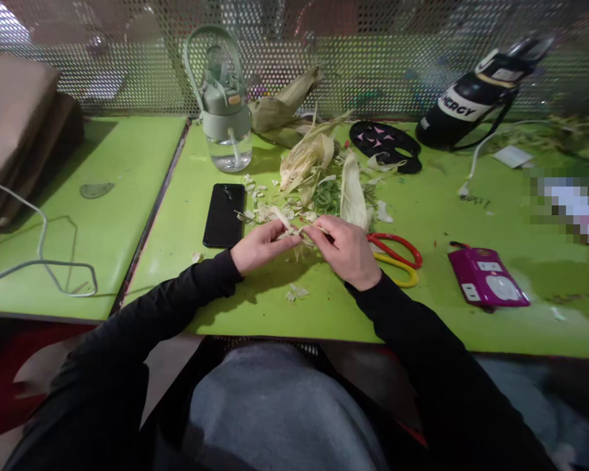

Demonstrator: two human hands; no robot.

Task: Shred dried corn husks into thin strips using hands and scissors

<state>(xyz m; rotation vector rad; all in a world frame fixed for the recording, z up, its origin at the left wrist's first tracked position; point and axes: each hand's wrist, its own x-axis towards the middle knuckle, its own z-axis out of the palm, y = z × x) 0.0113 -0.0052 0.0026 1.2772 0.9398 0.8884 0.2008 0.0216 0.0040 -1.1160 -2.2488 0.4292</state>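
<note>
My left hand (pixel 262 245) and my right hand (pixel 346 248) meet over the green table (pixel 275 307), both pinching a thin pale strip of dried corn husk (pixel 302 230) stretched between their fingertips. Just beyond them lies a pile of husk pieces (pixel 307 160) with small cut scraps and a bundle of green rubber bands (pixel 328 194). A wide pale husk leaf (pixel 353 193) lies beside my right hand. Red and yellow scissors (pixel 397 258) rest right of my right hand.
A black phone (pixel 224 214) lies left of my hands. A green-lidded water bottle (pixel 224 104) stands at the back by a perforated metal screen. A magenta power strip (pixel 485 278), black bottle (pixel 476 95), black patterned item (pixel 385 144) and white cables (pixel 39 261) lie around.
</note>
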